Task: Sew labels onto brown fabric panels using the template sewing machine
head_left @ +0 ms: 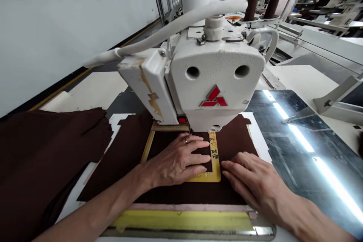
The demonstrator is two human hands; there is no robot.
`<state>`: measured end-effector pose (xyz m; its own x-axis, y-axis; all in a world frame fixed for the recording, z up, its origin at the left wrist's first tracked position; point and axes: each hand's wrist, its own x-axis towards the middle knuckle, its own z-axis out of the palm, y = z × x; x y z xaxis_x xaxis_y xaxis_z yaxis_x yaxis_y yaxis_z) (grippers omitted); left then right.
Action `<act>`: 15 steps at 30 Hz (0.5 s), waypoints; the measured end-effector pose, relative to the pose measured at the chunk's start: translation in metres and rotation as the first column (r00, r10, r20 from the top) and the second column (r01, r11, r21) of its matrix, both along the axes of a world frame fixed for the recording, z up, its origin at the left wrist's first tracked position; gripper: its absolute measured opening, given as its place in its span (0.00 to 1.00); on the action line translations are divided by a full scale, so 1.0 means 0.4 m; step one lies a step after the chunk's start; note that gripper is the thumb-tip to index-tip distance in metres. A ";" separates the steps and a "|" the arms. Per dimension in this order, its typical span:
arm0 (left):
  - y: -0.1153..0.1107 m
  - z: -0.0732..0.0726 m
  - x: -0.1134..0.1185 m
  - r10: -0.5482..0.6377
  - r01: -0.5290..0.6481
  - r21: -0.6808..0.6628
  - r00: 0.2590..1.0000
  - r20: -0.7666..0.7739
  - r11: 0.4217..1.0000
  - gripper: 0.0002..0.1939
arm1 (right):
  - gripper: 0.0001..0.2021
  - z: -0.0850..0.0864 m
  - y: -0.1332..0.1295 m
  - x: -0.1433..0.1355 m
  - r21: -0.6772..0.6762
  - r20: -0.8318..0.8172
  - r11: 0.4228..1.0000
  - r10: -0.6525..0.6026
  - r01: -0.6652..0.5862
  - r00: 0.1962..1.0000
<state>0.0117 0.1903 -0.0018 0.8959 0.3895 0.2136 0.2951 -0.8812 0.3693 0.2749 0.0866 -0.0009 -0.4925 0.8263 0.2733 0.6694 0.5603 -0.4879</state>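
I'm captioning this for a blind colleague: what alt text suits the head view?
A person's left hand lies over a yellow frame on brown cloth at a white sewing machine; their right hand rests on the cloth beside the frame.

We see a yellow frame (pixel 216 164) on flat brown cloth (pixel 193 194). Our left hand (pixel 179 159) lies over the frame, its fingers spread toward the frame's right side. Our right hand (pixel 255 177) rests on the cloth just right of the frame, fingers bent a little. Over the frame's far end we see a white sewing machine (pixel 218 60) with a red badge (pixel 214 92). Left of the frame sits a brown cloth pile (pixel 56 140). On the frame's near side, we see a yellow strip (pixel 181 221).
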 end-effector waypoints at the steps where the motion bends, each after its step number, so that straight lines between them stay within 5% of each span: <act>1: 0.000 0.001 0.000 0.000 0.000 -0.001 1.000 -0.008 1.000 0.12 | 0.09 0.001 -0.001 -0.010 0.004 0.007 1.000 0.018 -0.018 1.000; 15: -0.006 0.011 0.023 0.185 -0.186 -0.017 0.982 -0.031 0.982 0.20 | 0.19 -0.035 0.012 -0.095 0.247 0.197 0.964 -0.152 0.101 0.969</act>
<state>0.0209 0.1879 0.0027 0.8134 0.5534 0.1790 0.4638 -0.8028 0.3747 0.2368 0.0912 -0.0150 -0.4561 0.8110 0.3664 0.8157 0.5456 -0.1924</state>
